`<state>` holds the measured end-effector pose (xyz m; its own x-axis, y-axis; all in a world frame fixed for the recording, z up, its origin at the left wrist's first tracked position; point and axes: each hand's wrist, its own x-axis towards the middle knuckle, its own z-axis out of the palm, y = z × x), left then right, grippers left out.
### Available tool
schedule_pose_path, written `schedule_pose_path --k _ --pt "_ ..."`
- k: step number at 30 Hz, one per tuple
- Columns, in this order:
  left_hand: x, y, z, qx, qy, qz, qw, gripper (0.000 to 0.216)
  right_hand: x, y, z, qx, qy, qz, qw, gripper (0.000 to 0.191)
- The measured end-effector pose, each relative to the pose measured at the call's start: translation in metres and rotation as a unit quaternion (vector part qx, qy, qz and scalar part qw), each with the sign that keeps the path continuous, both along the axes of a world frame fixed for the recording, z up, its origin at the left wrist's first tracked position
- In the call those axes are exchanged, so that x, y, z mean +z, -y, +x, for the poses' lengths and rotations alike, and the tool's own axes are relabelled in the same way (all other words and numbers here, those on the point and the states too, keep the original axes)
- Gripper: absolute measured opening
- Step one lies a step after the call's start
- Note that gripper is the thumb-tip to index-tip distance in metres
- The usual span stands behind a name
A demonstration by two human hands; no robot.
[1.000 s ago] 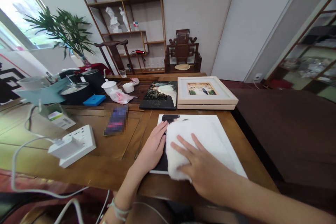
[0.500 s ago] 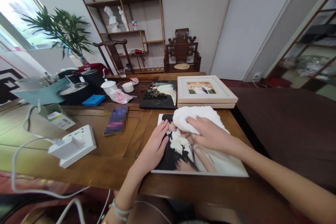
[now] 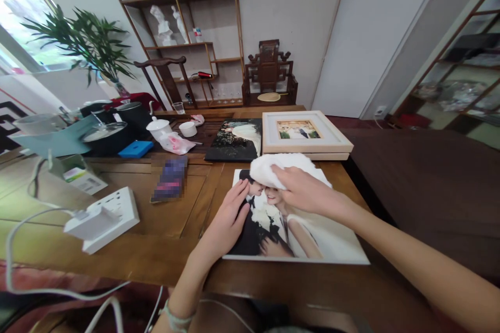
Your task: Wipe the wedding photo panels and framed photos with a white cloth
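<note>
A large photo print (image 3: 273, 229) of a couple in wedding dress lies flat at the near side of the wooden table. My left hand (image 3: 230, 216) rests on its left edge, fingers stretched out and holding nothing. In my right hand (image 3: 302, 187) is a fluffy white cloth (image 3: 285, 166), gripped over the print's upper part. The cloth covers some of the print's far edge, and the fingertips beneath it are hidden.
Behind the print lie a dark photo panel (image 3: 236, 140) and stacked light wood picture frames (image 3: 308, 151). To the left are a white power strip (image 3: 111, 218), a pixelated phone-like object (image 3: 170, 179), a blue box (image 3: 135, 149), a white teapot (image 3: 158, 127) and a black pot (image 3: 105, 138).
My right hand has moved the cloth slightly left and towards the far edge, uncovering more of the faces in the print. The left hand stays on the print's left edge.
</note>
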<state>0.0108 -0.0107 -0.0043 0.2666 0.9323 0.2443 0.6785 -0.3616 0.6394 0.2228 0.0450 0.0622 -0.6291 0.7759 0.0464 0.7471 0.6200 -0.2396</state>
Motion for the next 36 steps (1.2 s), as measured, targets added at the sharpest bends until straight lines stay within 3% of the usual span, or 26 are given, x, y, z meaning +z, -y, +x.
schedule_pose_path --k 5,9,15,20,23,26,33,36 --pt "0.004 0.0 0.002 0.007 -0.005 -0.018 1.0 0.045 -0.021 0.019 0.059 -0.074 0.031 0.017 0.997 0.039" --pt "0.008 -0.001 0.003 -0.002 0.009 -0.015 1.0 0.043 -0.029 0.028 0.076 -0.098 0.045 0.044 0.993 0.043" --pt "0.004 -0.001 0.004 -0.007 0.01 0.003 1.0 0.042 -0.036 0.055 0.065 0.023 0.024 0.154 0.987 0.039" --pt "0.003 -0.002 0.004 -0.007 0.005 -0.016 1.0 0.044 -0.023 0.103 0.059 0.152 -0.009 0.165 0.975 0.032" --pt "0.003 -0.002 0.003 -0.004 0.004 -0.021 1.0 0.045 -0.014 0.116 0.061 0.208 -0.011 0.168 0.963 0.025" --pt "0.003 -0.002 0.003 -0.004 0.006 -0.015 1.0 0.045 -0.019 0.101 0.066 0.185 -0.039 0.155 0.97 0.028" --pt "0.003 -0.003 0.003 -0.007 0.013 -0.007 1.0 0.043 -0.04 0.027 0.08 0.033 -0.029 0.174 0.984 0.035" --pt "0.002 -0.003 0.003 -0.006 0.021 -0.002 1.0 0.042 -0.041 0.027 0.079 0.051 -0.023 0.192 0.98 0.033"
